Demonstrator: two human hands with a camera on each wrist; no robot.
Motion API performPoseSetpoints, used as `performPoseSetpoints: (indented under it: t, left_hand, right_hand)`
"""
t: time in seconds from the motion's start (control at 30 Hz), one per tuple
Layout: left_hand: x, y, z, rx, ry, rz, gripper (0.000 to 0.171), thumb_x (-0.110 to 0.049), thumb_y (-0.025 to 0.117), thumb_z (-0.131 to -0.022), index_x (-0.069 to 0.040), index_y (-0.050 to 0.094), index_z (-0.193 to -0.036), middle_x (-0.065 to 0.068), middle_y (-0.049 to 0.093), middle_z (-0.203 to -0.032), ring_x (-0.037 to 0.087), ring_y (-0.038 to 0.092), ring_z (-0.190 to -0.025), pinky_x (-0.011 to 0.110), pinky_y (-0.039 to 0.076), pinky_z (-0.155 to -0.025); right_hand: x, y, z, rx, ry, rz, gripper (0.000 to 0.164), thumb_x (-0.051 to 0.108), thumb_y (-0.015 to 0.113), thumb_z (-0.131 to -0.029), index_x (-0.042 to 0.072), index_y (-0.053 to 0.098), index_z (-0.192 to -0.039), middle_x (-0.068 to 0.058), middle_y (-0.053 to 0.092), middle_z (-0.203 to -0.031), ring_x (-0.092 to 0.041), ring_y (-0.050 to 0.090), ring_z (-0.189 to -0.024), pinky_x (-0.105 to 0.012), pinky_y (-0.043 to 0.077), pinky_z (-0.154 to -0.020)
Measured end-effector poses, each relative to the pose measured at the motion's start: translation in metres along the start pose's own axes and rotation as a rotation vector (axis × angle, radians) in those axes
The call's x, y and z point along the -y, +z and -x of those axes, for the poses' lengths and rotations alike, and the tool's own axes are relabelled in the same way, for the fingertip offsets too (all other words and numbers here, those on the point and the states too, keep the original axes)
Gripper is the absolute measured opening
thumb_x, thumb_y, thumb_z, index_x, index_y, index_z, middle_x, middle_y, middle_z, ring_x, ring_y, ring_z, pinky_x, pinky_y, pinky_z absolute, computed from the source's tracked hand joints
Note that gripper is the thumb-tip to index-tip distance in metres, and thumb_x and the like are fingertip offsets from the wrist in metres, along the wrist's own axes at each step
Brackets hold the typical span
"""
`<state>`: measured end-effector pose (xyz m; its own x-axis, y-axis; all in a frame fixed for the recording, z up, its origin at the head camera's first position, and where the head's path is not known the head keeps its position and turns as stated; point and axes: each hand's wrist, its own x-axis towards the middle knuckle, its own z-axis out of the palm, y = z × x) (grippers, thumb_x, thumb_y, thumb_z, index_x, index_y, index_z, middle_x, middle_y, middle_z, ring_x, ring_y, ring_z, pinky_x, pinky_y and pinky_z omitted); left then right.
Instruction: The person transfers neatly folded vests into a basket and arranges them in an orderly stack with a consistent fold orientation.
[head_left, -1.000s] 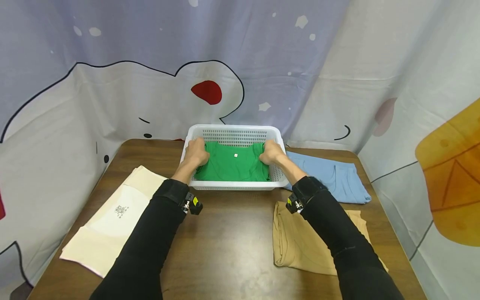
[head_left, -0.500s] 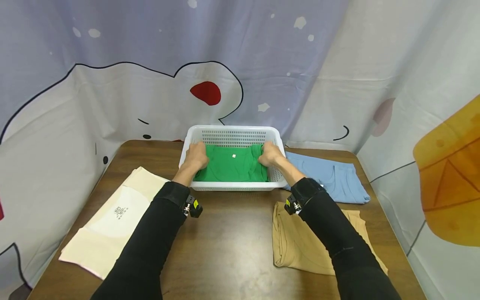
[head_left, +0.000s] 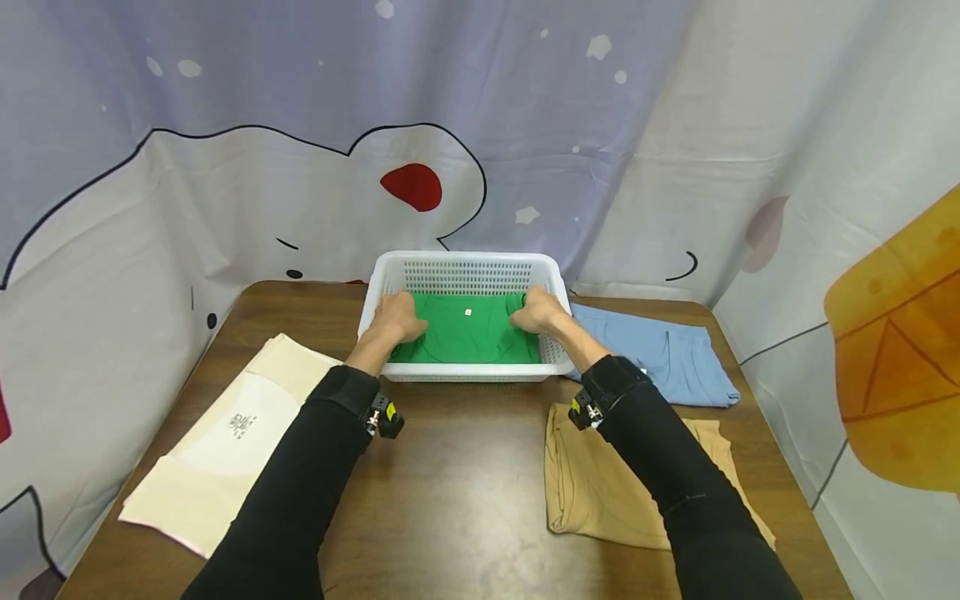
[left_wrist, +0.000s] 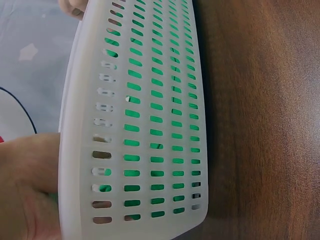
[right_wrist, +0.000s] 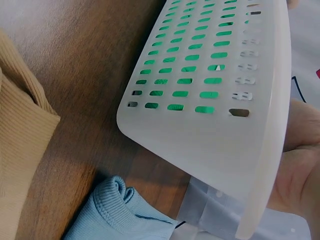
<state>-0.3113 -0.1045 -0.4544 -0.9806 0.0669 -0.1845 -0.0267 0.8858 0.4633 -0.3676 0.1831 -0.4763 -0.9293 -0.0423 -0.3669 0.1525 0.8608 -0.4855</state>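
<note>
Bare left hand [head_left: 397, 318] and right hand [head_left: 538, 312] shift inward over a folded green cloth garment [head_left: 472, 333] inside a white slotted plastic basket [head_left: 465, 369].
Compared with half a second earlier, the hands lie slightly nearer each other, at the basket's left and right ends; this suggests that the garment, flat within the basket, is being settled in place. Whether the fingers pinch the cloth or stay straight cannot be told, since hands and basket wall hide them.

Brown wood-grain table [head_left: 450, 492], four items carried directly. White slotted basket [head_left: 465, 370] placed upright at far edge, centre. Folded cream garment [head_left: 225, 450] laid at left, printed label area face-up. Folded light-blue garment [head_left: 678, 354] positioned just right of basket, tan one [head_left: 600, 492] nearer.
</note>
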Motion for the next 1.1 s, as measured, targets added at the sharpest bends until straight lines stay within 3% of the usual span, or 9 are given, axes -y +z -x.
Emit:
performPoseSetpoints:
  t: [0.13, 0.3, 0.43, 0.53, 0.63, 0.7, 0.8, 0.93, 1.1]
  left_hand:
    - [0.001, 0.0, 0.001, 0.02, 0.002, -0.007, 0.034, -0.029, 0.071, -0.103, 0.005, 0.064, -0.104, 0.017, 0.06, -0.104, 0.027, 0.052, -0.088, 0.038, 0.049, -0.076]
    - [-0.001, 0.0, 0.0, 0.087, -0.01, 0.025, 0.053, -0.046, 0.071, -0.106, 0.007, 0.067, -0.116, 0.012, 0.055, -0.101, 0.024, 0.051, -0.086, 0.033, 0.046, -0.071]
    - [-0.002, -0.001, 0.0, 0.13, -0.02, 0.037, 0.07, -0.057, 0.066, -0.107, 0.009, 0.067, -0.128, 0.013, 0.057, -0.107, 0.023, 0.05, -0.088, 0.031, 0.042, -0.072]
    - [-0.003, -0.002, 0.001, 0.151, -0.017, 0.043, 0.084, -0.062, 0.061, -0.108, 0.013, 0.06, -0.146, 0.025, 0.064, -0.134, 0.031, 0.057, -0.106, 0.038, 0.051, -0.085]
    - [-0.003, -0.003, 0.003, 0.175, -0.024, 0.057, 0.097, -0.064, 0.057, -0.109, 0.015, 0.043, -0.163, 0.034, 0.047, -0.168, 0.041, 0.058, -0.137, 0.049, 0.055, -0.113]
    - [-0.004, -0.005, 0.003, 0.186, -0.035, 0.066, 0.101, -0.066, 0.054, -0.11, 0.015, 0.034, -0.168, 0.034, 0.036, -0.177, 0.045, 0.052, -0.151, 0.055, 0.05, -0.126]
    - [-0.005, -0.007, 0.003, 0.19, -0.042, 0.072, 0.1, -0.068, 0.051, -0.111, 0.015, 0.037, -0.167, 0.033, 0.04, -0.175, 0.044, 0.055, -0.148, 0.054, 0.051, -0.124]
    - [0.009, 0.0, -0.027, 0.222, -0.045, 0.049, 0.102, -0.075, 0.045, -0.109, 0.013, 0.049, -0.161, 0.031, 0.054, -0.166, 0.039, 0.063, -0.136, 0.05, 0.057, -0.11]
    - [0.032, 0.013, -0.067, 0.261, -0.074, 0.031, 0.114, -0.087, 0.042, -0.103, 0.009, 0.046, -0.166, 0.029, 0.05, -0.171, 0.045, 0.06, -0.151, 0.056, 0.056, -0.119]
  right_hand:
    - [0.007, -0.002, 0.015, 0.008, -0.02, -0.048, 0.053, 0.021, 0.077, -0.096, -0.008, 0.059, -0.137, -0.022, 0.064, -0.133, -0.034, 0.065, -0.114, -0.05, 0.064, -0.099]
    - [0.022, -0.01, 0.049, 0.039, -0.016, -0.088, 0.057, 0.023, 0.077, -0.102, -0.008, 0.056, -0.145, -0.024, 0.062, -0.143, -0.037, 0.064, -0.125, -0.055, 0.061, -0.112]
    - [0.024, -0.011, 0.055, 0.059, -0.002, -0.088, 0.063, 0.028, 0.077, -0.104, -0.006, 0.052, -0.151, -0.026, 0.06, -0.151, -0.042, 0.066, -0.133, -0.058, 0.061, -0.113]
    - [0.024, -0.011, 0.055, 0.065, 0.004, -0.084, 0.07, 0.031, 0.076, -0.105, -0.007, 0.048, -0.157, -0.028, 0.056, -0.157, -0.043, 0.064, -0.138, -0.059, 0.06, -0.115]
    - [0.024, -0.012, 0.053, 0.068, 0.006, -0.096, 0.076, 0.034, 0.075, -0.105, -0.007, 0.043, -0.16, -0.028, 0.053, -0.162, -0.043, 0.059, -0.144, -0.059, 0.056, -0.121]
    - [0.024, -0.012, 0.051, 0.075, 0.004, -0.119, 0.078, 0.034, 0.075, -0.105, -0.007, 0.041, -0.162, -0.027, 0.05, -0.166, -0.044, 0.055, -0.15, -0.061, 0.051, -0.126]
    - [0.026, -0.014, 0.051, 0.081, 0.002, -0.14, 0.086, 0.036, 0.075, -0.106, -0.006, 0.033, -0.167, -0.027, 0.043, -0.173, -0.045, 0.048, -0.159, -0.062, 0.045, -0.132]
    - [0.028, -0.015, 0.054, 0.087, -0.008, -0.179, 0.095, 0.039, 0.075, -0.107, -0.006, 0.023, -0.172, -0.028, 0.036, -0.178, -0.045, 0.041, -0.165, -0.063, 0.039, -0.136]
    - [0.03, -0.014, 0.055, 0.081, -0.02, -0.225, 0.096, 0.041, 0.074, -0.108, -0.002, 0.019, -0.174, -0.028, 0.037, -0.176, -0.049, 0.04, -0.165, -0.069, 0.036, -0.135]
